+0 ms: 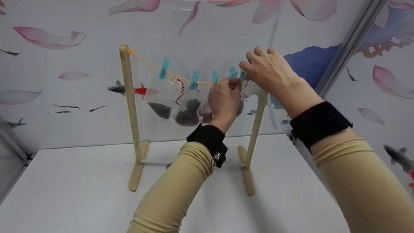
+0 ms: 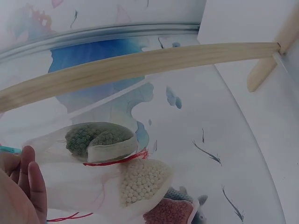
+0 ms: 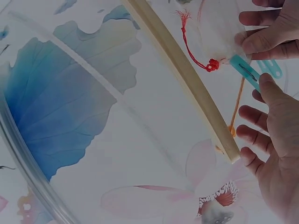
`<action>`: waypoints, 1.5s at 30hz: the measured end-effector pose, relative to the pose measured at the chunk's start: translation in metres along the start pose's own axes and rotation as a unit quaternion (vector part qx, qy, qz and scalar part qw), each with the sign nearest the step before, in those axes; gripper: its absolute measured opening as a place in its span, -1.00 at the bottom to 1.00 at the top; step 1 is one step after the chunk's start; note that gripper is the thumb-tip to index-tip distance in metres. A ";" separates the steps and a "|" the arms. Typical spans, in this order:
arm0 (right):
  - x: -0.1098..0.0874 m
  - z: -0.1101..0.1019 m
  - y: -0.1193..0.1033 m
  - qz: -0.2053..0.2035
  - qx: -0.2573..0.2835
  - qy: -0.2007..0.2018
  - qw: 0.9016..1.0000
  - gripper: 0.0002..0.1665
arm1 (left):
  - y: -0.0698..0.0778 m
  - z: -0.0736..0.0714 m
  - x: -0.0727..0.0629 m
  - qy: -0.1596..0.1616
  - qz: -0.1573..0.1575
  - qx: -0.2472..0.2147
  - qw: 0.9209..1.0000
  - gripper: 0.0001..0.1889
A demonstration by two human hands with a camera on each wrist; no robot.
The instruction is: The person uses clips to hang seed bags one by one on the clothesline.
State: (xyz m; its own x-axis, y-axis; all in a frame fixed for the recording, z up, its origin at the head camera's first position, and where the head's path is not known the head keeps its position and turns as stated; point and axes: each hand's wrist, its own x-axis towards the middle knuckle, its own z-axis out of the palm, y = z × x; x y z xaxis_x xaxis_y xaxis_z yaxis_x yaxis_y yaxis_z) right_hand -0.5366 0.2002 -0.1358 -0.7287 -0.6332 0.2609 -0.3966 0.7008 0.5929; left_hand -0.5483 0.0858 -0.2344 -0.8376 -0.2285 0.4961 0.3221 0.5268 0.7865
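My right hand pinches a teal clothespin on the right part of an orange string. Just below and left of it, my left hand grips the top of a sheer white drawstring bag with a red cord. Several teal clothespins sit along the string, with sheer bags hanging below. In the left wrist view, one bag holds dark green material, another white beads, a third reddish grains. My left hand partly hides the bags in the head view.
The string runs from the left wooden post toward the right wooden post. Both stand on wooden feet, joined by a pale low bar, on a white table. A patterned wall panel rises close behind.
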 end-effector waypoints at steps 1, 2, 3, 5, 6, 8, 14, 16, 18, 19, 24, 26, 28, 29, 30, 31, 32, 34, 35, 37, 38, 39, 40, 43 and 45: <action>0.000 0.001 0.000 0.001 0.004 0.002 1.000 -0.69 | -0.001 0.000 0.000 -0.001 0.003 0.000 1.000 -0.84; 0.000 0.001 0.001 0.003 0.009 0.004 1.000 -0.68 | -0.001 0.000 -0.001 -0.001 0.006 0.001 1.000 -0.84; 0.000 0.002 0.001 0.004 0.014 0.006 1.000 -0.68 | -0.002 0.000 -0.001 0.000 0.010 0.003 1.000 -0.84; 0.000 0.003 0.001 0.010 0.023 0.008 1.000 -0.67 | -0.003 0.001 -0.002 0.003 0.015 0.007 1.000 -0.84; 0.001 0.003 0.001 0.013 0.028 0.008 0.999 -0.66 | -0.004 0.001 -0.002 0.007 0.018 0.010 1.000 -0.84; 0.002 0.004 0.001 0.017 0.036 0.008 0.999 -0.65 | -0.005 0.002 -0.003 0.011 0.026 0.020 0.999 -0.84; 0.004 0.006 -0.002 0.021 0.046 0.016 0.999 -0.65 | -0.009 0.002 -0.005 0.012 0.035 0.042 0.998 -0.84; 0.004 0.006 -0.002 0.020 0.048 0.018 0.998 -0.63 | -0.011 0.002 -0.005 0.014 0.034 0.049 0.998 -0.84; 0.004 0.006 -0.003 0.021 0.050 0.017 0.998 -0.62 | -0.012 0.002 -0.005 0.019 0.037 0.053 0.998 -0.84; 0.004 0.006 -0.003 0.022 0.050 0.016 0.998 -0.61 | -0.012 0.001 -0.006 0.021 0.039 0.057 0.997 -0.84; 0.006 0.008 -0.008 0.026 0.046 0.015 0.998 -0.55 | -0.017 -0.003 -0.009 0.018 0.052 0.074 0.996 -0.83; 0.007 0.011 -0.009 0.028 0.046 0.017 0.998 -0.52 | -0.020 -0.006 -0.009 0.013 0.055 0.079 0.995 -0.81; 0.009 0.013 -0.011 0.029 0.049 0.020 0.998 -0.49 | -0.024 -0.009 -0.009 0.010 0.061 0.083 0.995 -0.80; 0.009 0.014 -0.012 0.029 0.051 0.021 0.998 -0.48 | -0.026 -0.010 -0.009 0.009 0.063 0.084 0.994 -0.80; 0.010 0.016 -0.013 0.030 0.053 0.022 0.998 -0.47 | -0.028 -0.011 -0.009 0.008 0.065 0.084 0.994 -0.79; 0.011 0.018 -0.013 0.032 0.054 0.023 0.998 -0.47 | -0.030 -0.011 -0.009 0.006 0.067 0.084 0.994 -0.80; 0.011 0.019 -0.014 0.033 0.055 0.024 0.998 -0.47 | -0.032 -0.012 -0.009 0.003 0.067 0.085 0.994 -0.80; 0.013 0.022 -0.016 0.035 0.056 0.026 0.998 -0.45 | -0.035 -0.012 -0.009 -0.003 0.068 0.091 0.993 -0.80; 0.013 0.023 -0.017 0.036 0.056 0.028 0.997 -0.44 | -0.037 -0.013 -0.009 -0.007 0.068 0.094 0.993 -0.80; 0.015 0.025 -0.019 0.037 0.058 0.035 0.997 -0.42 | -0.040 -0.015 -0.010 -0.011 0.066 0.099 0.993 -0.80; 0.016 0.027 -0.020 0.037 0.060 0.040 0.997 -0.42 | -0.042 -0.016 -0.011 -0.013 0.067 0.102 0.992 -0.80; 0.016 0.028 -0.021 0.039 0.062 0.048 0.996 -0.42 | -0.044 -0.017 -0.013 -0.014 0.071 0.105 0.992 -0.80; 0.017 0.030 -0.021 0.041 0.064 0.055 0.996 -0.42 | -0.047 -0.019 -0.014 -0.015 0.077 0.107 0.991 -0.80; 0.018 0.037 -0.024 0.053 0.062 0.084 0.993 -0.44 | -0.055 -0.025 -0.020 -0.019 0.116 0.134 0.984 -0.80; 0.018 0.044 -0.027 0.062 0.060 0.111 0.990 -0.45 | -0.062 -0.029 -0.027 -0.028 0.152 0.170 0.973 -0.79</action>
State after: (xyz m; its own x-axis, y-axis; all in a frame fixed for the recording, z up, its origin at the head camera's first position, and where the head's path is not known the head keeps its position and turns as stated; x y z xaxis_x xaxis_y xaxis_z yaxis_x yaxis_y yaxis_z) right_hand -0.5639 0.1842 -0.1799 -0.6404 -0.5871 0.4952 -0.3844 0.8032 0.4551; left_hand -0.5333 0.0357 -0.2856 -0.7519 0.0198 0.6590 0.4017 0.8063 0.4342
